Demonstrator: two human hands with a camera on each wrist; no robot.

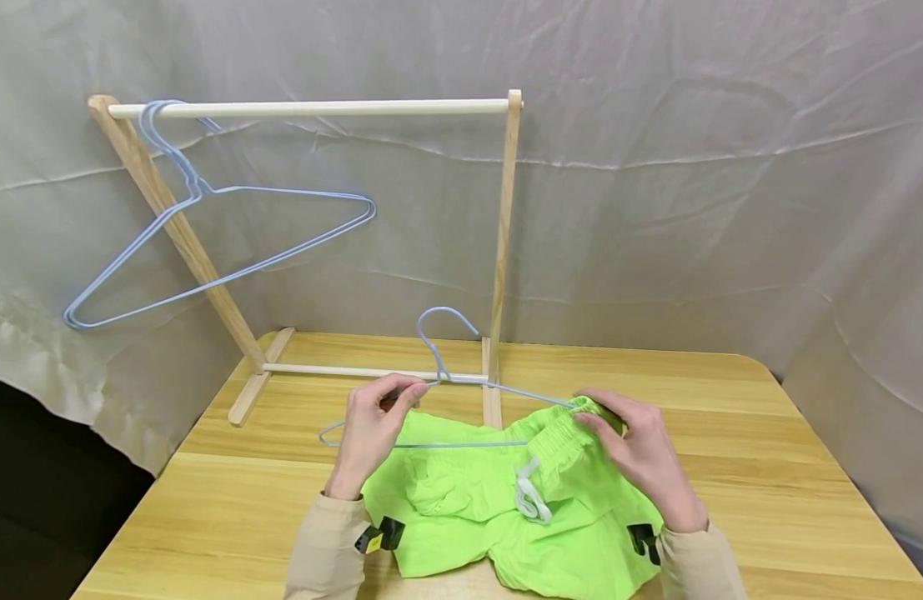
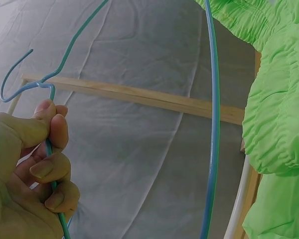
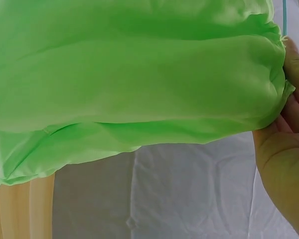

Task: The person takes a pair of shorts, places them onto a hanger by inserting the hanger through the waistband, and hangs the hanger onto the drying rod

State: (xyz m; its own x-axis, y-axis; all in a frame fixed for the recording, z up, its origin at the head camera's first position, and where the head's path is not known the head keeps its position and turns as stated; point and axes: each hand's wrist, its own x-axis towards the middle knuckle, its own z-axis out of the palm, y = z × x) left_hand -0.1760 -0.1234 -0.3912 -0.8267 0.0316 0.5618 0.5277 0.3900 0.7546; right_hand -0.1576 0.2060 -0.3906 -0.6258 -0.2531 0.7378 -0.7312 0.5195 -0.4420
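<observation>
My left hand (image 1: 377, 429) pinches a blue wire hanger (image 1: 461, 445) by its shoulder, just beside the neck of the upright hook. In the left wrist view, the fingers curl round the wire (image 2: 51, 149). Bright green shorts (image 1: 449, 537) with a gathered waistband and a white drawstring (image 1: 531, 496) lie partly on the table. My right hand (image 1: 644, 450) grips the waistband at one side, thumb in front. The hanger's right end passes into the waistband there and is hidden by cloth; its left end sticks out free. Green fabric (image 3: 139, 84) fills much of the right wrist view.
Behind stands a wooden rack with a white top rail (image 1: 318, 108) and a right post (image 1: 504, 217). Several similar blue hangers (image 1: 281, 260) hang at its left end. A wood-grain table (image 1: 731, 467) lies beneath, and grey cloth (image 1: 656, 208) drapes behind.
</observation>
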